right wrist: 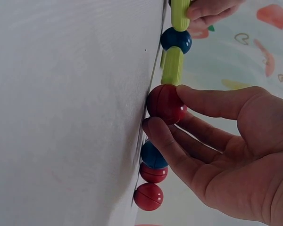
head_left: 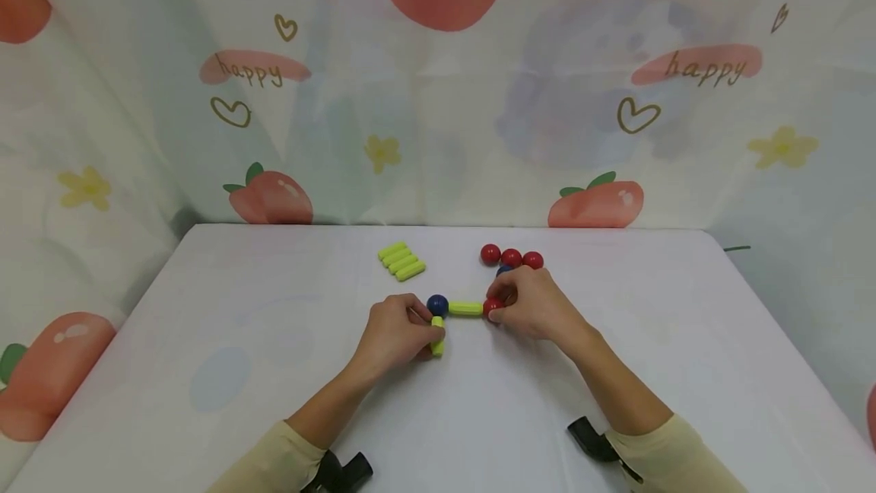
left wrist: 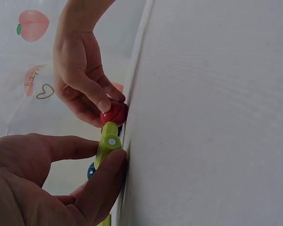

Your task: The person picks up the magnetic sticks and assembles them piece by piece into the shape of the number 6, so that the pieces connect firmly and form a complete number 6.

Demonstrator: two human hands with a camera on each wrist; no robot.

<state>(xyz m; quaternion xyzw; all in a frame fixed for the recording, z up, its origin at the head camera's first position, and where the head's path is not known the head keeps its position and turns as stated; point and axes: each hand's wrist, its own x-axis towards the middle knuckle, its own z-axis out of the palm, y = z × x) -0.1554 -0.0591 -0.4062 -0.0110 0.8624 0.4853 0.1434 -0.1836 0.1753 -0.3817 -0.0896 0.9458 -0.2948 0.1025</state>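
Observation:
My left hand (head_left: 399,332) pinches a yellow-green rod (head_left: 437,347) between thumb and fingers. The rod's far end meets a blue ball (head_left: 437,305) on the table. From that ball a second yellow-green rod (head_left: 466,309) runs rightward to a red ball (right wrist: 166,103). Thumb and fingertips of my right hand (head_left: 537,303) grip this red ball. In the left wrist view, a small round silvery spot shows on the near end of the rod (left wrist: 107,148) in my left hand.
Several loose yellow-green rods (head_left: 401,260) lie side by side at the back. Behind my right hand sit red balls (head_left: 490,254) in a row and another blue ball (right wrist: 153,154), partly hidden. White cloth covers the table (head_left: 274,402), with a printed curtain (head_left: 424,112) behind.

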